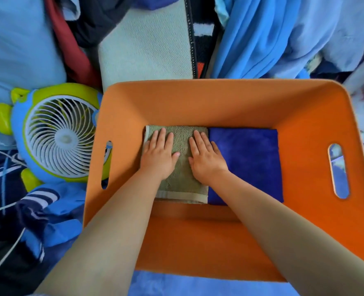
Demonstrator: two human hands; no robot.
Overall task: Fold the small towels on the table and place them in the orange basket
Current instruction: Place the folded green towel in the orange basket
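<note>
Two flat, spread hands, left hand [158, 155] and right hand [206, 158], press a folded olive-green terry towel [182, 167] at the left of the orange plastic basket's [219, 99] floor, touching a folded dark-blue towel [246, 163]; lifting carelessly could drag its folds open.

— What sits in the orange basket [223, 99]?
— Two folded towels side by side, touching: an olive-green towel [182, 184] on the left, a dark blue towel [251, 159] on the right.
— And the hands?
— The left hand [158, 154] and right hand [205, 159] press flat on the green one, fingers straight.
— Outside it?
— A blue-and-green fan [59, 135] lies just left.
</note>
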